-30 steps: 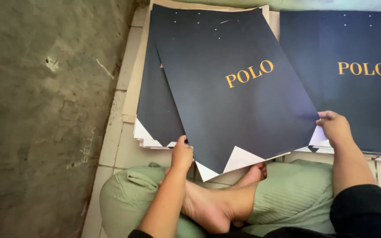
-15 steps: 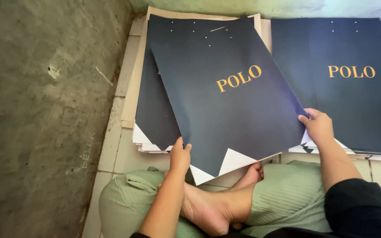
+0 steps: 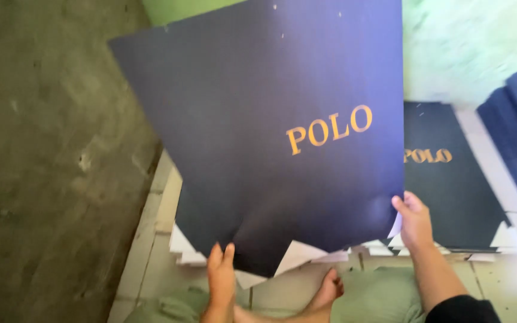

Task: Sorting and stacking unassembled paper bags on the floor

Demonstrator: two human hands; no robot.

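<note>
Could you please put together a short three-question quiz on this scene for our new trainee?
1. True or false: both hands grip the lifted dark blue sheet along its lower edge.
2. Which part of the sheet does the right hand hold? A) the top edge B) the lower right corner C) the middle of the left edge
3. What lies flat on the floor to the right of the lifted sheet?

Key:
1. True: the left hand pinches the lower edge near the pointed cut, and the right hand holds the corner.
2. B
3. A second dark blue sheet with gold lettering, lying on a stack with white edges showing.
</note>
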